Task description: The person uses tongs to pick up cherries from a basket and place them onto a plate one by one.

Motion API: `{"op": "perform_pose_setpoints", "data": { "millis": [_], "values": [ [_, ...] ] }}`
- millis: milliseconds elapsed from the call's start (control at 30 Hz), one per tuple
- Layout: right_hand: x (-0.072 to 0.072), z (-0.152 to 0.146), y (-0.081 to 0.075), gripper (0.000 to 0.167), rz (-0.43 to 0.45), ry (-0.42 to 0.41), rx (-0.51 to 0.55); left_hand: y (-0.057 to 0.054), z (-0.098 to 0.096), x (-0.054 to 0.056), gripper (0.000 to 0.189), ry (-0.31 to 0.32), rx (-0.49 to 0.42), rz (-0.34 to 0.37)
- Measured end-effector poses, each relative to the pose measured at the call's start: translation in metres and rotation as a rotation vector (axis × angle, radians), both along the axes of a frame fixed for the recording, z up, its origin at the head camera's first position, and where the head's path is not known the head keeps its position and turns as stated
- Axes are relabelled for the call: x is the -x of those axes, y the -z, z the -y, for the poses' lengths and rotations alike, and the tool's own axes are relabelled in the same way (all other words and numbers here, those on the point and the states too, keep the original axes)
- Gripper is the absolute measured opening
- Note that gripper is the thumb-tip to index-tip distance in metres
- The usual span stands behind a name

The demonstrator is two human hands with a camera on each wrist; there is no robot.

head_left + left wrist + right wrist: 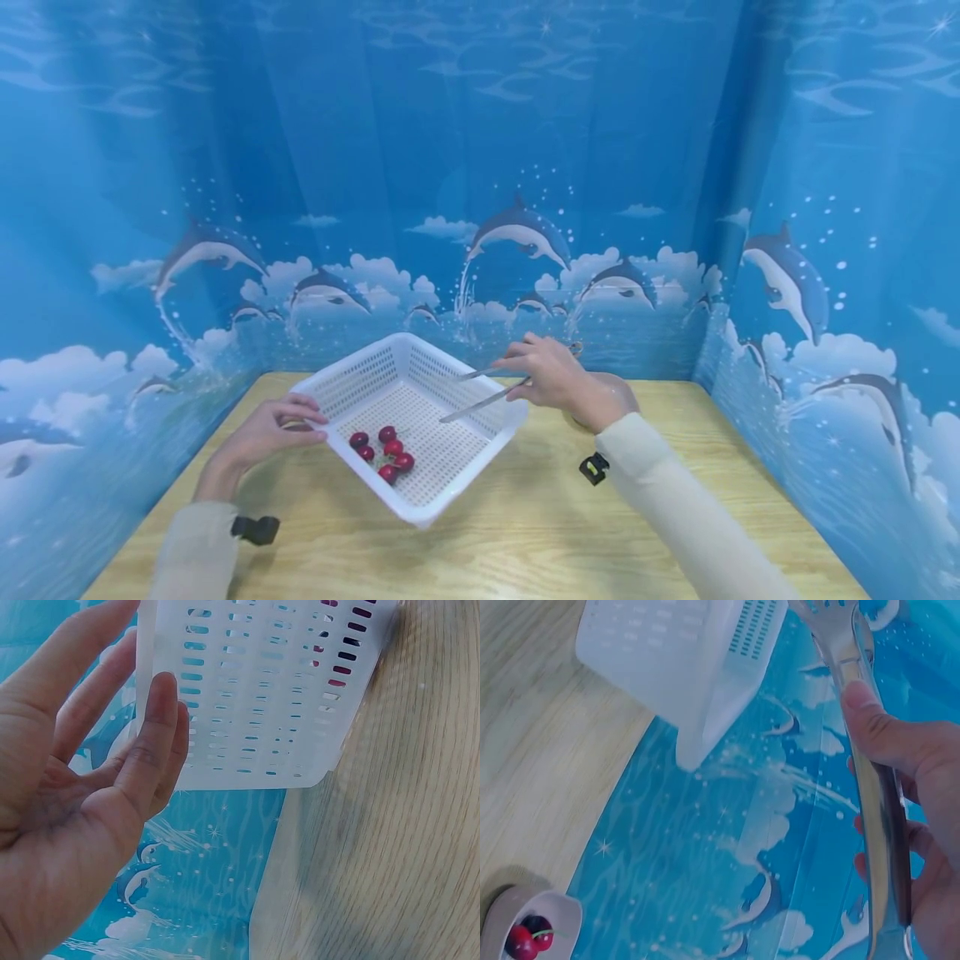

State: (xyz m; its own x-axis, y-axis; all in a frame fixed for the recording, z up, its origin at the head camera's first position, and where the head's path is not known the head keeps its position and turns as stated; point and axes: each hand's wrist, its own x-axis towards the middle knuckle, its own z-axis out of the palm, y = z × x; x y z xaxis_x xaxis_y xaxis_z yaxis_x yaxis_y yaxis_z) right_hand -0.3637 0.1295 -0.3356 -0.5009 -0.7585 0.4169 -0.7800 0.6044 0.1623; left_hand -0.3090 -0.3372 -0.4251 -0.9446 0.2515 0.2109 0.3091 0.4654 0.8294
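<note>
My left hand (273,433) pinches the rim of a white slotted plastic basket (468,487) at its left corner, with fingers on both sides of the wall in the left wrist view. Several red cherries (393,448) lie together on the basket floor, toward the near left wall. Metal serving tongs (881,825) are in my right hand (551,375), the thumb on one arm and fingers wrapped behind. Over the right part of the basket, the tongs' tips point down to the left, spread apart with nothing between them in the head view.
A small pale bowl (564,915) with a few dark red cherries (529,941) stands near the table's far edge, mostly hidden behind my right hand in the head view. The wooden table (540,533) is walled by blue dolphin-print curtains (465,167) at the back and sides.
</note>
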Motion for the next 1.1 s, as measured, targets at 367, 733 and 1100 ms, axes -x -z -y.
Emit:
{"op": "perform_pose_setpoints", "data": {
  "millis": [367,733,1100],
  "values": [
    [-0.003,0.043,-0.004,0.050,0.095,0.054,-0.144,-0.001,0.000,0.000,0.030,0.003,0.005,0.008],
    [-0.002,0.075,-0.005,0.048,0.190,0.115,-0.248,0.000,0.002,0.001,0.031,0.010,-0.001,0.000],
    [0.000,0.093,0.004,0.046,0.146,0.108,-0.385,0.001,0.003,0.001,0.031,0.038,-0.002,-0.015]
  ]
}}
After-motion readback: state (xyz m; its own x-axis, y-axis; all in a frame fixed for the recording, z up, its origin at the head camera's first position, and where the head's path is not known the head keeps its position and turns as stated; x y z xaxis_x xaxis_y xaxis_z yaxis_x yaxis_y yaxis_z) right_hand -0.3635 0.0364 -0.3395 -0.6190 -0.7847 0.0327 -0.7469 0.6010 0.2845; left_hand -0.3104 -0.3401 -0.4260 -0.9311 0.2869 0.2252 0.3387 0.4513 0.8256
